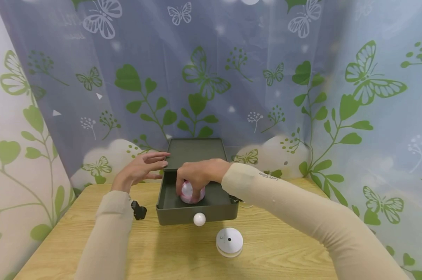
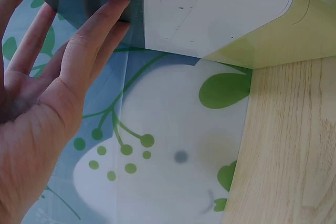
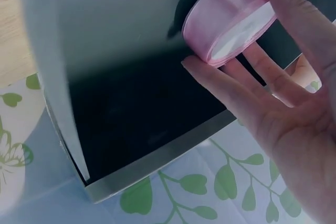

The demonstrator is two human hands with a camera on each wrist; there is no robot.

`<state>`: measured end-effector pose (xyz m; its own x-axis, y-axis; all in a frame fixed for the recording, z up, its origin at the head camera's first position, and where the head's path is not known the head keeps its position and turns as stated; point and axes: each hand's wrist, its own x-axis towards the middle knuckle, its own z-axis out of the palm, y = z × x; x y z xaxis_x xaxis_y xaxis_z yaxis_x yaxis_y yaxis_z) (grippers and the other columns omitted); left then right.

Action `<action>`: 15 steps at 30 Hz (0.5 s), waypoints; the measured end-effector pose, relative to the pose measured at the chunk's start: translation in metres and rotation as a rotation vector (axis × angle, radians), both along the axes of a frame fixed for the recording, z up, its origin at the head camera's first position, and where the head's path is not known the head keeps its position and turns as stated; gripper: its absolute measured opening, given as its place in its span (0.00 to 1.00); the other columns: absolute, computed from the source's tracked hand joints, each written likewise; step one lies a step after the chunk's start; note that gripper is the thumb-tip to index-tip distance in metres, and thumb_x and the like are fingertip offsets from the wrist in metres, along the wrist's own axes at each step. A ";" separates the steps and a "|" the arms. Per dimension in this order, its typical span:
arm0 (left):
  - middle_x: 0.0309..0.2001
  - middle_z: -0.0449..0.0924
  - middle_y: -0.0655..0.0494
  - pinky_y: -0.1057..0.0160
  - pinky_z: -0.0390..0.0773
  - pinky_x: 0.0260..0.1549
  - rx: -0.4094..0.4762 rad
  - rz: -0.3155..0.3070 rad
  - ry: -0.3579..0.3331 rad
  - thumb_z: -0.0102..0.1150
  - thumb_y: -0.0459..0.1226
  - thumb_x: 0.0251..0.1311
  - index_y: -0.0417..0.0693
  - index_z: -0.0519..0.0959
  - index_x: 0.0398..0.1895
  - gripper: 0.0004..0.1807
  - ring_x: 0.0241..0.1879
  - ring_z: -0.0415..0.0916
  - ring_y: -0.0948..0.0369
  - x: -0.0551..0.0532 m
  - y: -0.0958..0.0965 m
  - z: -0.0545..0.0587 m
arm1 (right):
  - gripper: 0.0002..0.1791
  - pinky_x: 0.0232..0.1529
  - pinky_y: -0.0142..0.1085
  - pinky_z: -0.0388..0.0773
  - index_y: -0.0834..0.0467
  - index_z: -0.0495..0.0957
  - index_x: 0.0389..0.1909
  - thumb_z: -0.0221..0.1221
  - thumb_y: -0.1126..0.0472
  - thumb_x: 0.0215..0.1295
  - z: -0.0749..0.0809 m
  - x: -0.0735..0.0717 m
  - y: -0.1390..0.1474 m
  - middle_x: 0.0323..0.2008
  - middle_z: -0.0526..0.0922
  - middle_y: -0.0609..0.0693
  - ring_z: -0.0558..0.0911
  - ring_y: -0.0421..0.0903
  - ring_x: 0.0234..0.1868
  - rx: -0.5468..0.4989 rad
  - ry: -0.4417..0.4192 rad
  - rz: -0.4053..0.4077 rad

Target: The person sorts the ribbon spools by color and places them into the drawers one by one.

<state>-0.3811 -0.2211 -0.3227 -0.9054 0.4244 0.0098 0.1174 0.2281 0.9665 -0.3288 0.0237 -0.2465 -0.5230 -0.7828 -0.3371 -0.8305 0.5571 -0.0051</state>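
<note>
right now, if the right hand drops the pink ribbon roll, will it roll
The pink ribbon roll may roll on its round edge, but likely stays put flat side down. The drawer has raised walls that should probably stop it. Its sheen suggests the ribbon is slightly slippery.

Pink ribbon spool (image 3: 224, 18) (white-faced).

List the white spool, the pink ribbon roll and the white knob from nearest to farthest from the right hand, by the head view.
1. Pink ribbon roll: held in the right hand, inside the drawer.
2. White knob: on the drawer's front.
3. White spool: on the table, right of the knob.
</note>
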 end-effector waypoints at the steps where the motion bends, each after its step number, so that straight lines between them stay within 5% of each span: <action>1: 0.83 0.52 0.44 0.46 0.81 0.66 0.000 -0.001 0.001 0.63 0.45 0.72 0.49 0.62 0.80 0.37 0.80 0.54 0.41 0.000 0.000 0.000 | 0.25 0.55 0.30 0.82 0.41 0.89 0.53 0.80 0.57 0.52 0.000 0.000 0.000 0.57 0.86 0.39 0.81 0.39 0.57 -0.001 0.001 0.000; 15: 0.83 0.52 0.45 0.43 0.79 0.67 0.005 -0.004 0.007 0.62 0.45 0.72 0.48 0.62 0.80 0.37 0.80 0.54 0.41 0.000 -0.001 -0.001 | 0.27 0.62 0.34 0.82 0.41 0.88 0.55 0.81 0.57 0.51 -0.002 0.000 -0.004 0.59 0.85 0.39 0.80 0.39 0.63 0.025 0.011 -0.026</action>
